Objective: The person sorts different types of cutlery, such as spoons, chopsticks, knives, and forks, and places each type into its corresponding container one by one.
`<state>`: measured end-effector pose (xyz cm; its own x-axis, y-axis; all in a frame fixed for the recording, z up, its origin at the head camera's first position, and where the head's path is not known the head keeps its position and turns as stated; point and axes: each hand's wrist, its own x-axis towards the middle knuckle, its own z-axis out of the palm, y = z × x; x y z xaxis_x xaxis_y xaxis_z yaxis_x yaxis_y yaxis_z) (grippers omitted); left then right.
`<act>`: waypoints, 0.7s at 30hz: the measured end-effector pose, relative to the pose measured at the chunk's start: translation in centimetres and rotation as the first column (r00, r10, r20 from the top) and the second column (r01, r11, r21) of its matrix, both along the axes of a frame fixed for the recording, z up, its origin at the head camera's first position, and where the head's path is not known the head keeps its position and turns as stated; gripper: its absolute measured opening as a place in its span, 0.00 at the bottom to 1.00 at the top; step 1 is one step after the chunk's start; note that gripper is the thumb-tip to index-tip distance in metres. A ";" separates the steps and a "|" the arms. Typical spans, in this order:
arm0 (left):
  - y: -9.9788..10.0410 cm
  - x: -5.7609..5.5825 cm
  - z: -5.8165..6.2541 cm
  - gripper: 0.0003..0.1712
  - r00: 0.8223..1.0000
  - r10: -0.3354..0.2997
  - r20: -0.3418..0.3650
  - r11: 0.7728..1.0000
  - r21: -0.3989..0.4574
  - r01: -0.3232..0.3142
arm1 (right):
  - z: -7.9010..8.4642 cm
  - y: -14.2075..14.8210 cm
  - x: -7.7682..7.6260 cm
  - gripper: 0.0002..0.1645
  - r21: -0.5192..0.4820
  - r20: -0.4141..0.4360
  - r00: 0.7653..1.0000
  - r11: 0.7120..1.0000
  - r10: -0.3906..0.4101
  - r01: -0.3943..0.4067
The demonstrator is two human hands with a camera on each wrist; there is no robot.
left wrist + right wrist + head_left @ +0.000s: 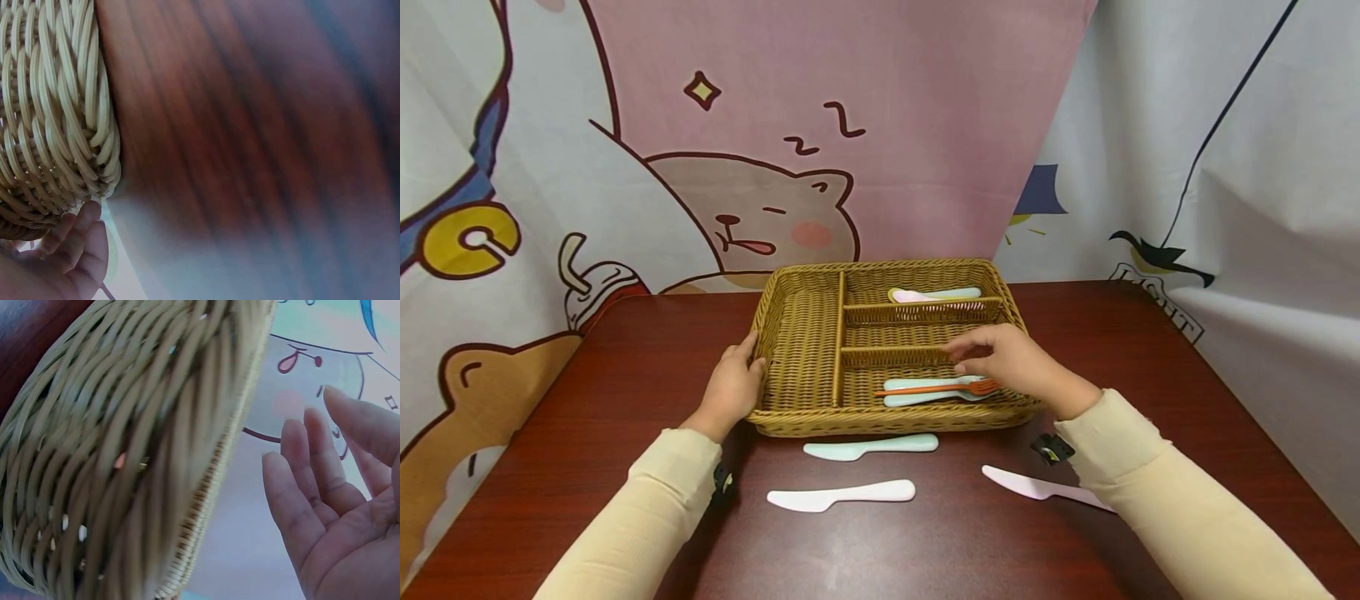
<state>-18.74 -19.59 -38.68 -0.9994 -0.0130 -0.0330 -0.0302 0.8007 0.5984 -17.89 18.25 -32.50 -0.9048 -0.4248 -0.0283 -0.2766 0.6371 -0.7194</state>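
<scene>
A woven basket tray (838, 333) with one long left compartment and three right ones sits on the table. My left hand (735, 383) rests at its left rim, its relaxed fingers (87, 228) against the woven side. Over the front right compartment hovers my right hand (1011, 362), fingers parted and holding nothing. Below it lie an orange fork (925, 389) and light green utensils (898, 400), their heads partly covered by the fork. The back right compartment holds a pink utensil (910, 296), a light green one (958, 293) and a yellow edge beneath them.
In front of the tray lie a light green knife (871, 447) and a white knife (842, 497). A lilac knife (1037, 486) lies at the right, its handle end partly hidden by the right sleeve (1150, 475). A printed curtain (925, 125) hangs behind the dark red table (647, 358).
</scene>
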 end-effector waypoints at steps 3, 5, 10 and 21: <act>0.0 0.0 0.0 0.33 1.000 0.001 0.002 1.000 0.000 -0.001 | 0.5 0.1 0.7 0.19 -0.005 -0.030 0.999 1.000 -0.012 0.012; 0.0 0.0 0.0 0.33 1.000 0.000 0.006 1.000 0.001 0.000 | 0.7 0.3 1.1 0.18 -0.002 -0.050 0.999 1.000 -0.018 0.018; -0.1 0.1 0.0 0.33 1.000 -0.002 0.008 1.000 0.007 0.002 | 1.0 0.7 2.0 0.17 0.001 -0.072 0.997 0.999 -0.034 0.034; -0.1 0.0 -0.1 0.33 1.000 0.002 0.000 1.000 0.014 -0.002 | 1.0 2.7 4.1 0.17 -0.041 -0.070 0.997 0.999 -0.037 0.034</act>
